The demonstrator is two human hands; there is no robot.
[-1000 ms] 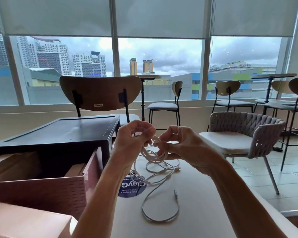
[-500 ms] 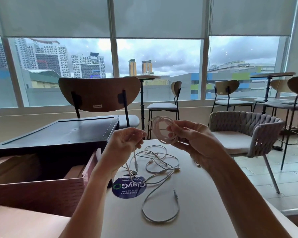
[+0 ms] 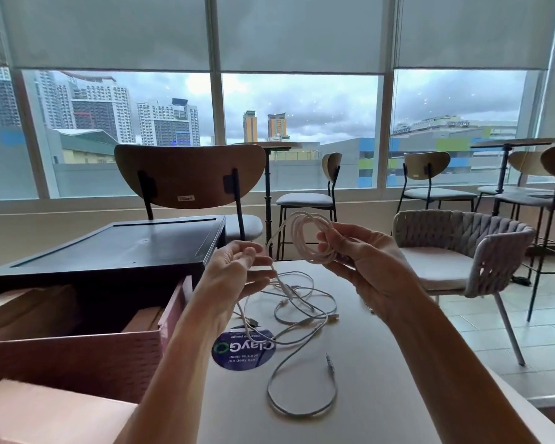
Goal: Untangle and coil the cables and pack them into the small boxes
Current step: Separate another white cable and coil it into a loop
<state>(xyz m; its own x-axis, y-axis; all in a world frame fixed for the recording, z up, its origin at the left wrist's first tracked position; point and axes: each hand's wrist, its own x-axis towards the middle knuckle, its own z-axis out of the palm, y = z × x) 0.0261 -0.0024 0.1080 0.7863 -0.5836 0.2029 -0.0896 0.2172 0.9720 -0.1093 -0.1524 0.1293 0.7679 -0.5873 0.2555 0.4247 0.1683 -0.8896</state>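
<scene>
One view only, head cam. R hand (image 3: 366,267) is up off the counter (image 3: 398,379), fingers curled round a white coil (image 3: 311,238) of several turns, gripping one side of the bundle. The coil stands above and just L of that hand. From the coil a strand runs across to the L hand (image 3: 234,274), fingers loosely curled w/ the tail (image 3: 281,283) pinched btwn thumb and fingertips. Below that hand the tail drops into the loose cables (image 3: 302,302), which lie in a tangle on the counter, under and btwn both hands. A grey cable (image 3: 302,395) loops nearer the person than the hands, one plug end free. A blue round sticker (image 3: 242,350) sits under the L wrist. A pink open box (image 3: 77,357) is L of and below the L hand, w/ a pale cardboard box (image 3: 45,411) nearer the person and a dark case (image 3: 116,248) beyond.

Judgement: coiling of the white cable looks mostly done; can't see if any box holds a cable yet. Risks:
- Tail seems threaded thru the pile, so pulling it up for the last turns could drag other cables along or tighten a knot.
- R hand grips only one side of the coil; if it slackens while the L hand feeds, turns could spring open & drop back in the tangle.
- Plug end could snag on a loop; can't tell where that plug is
</scene>
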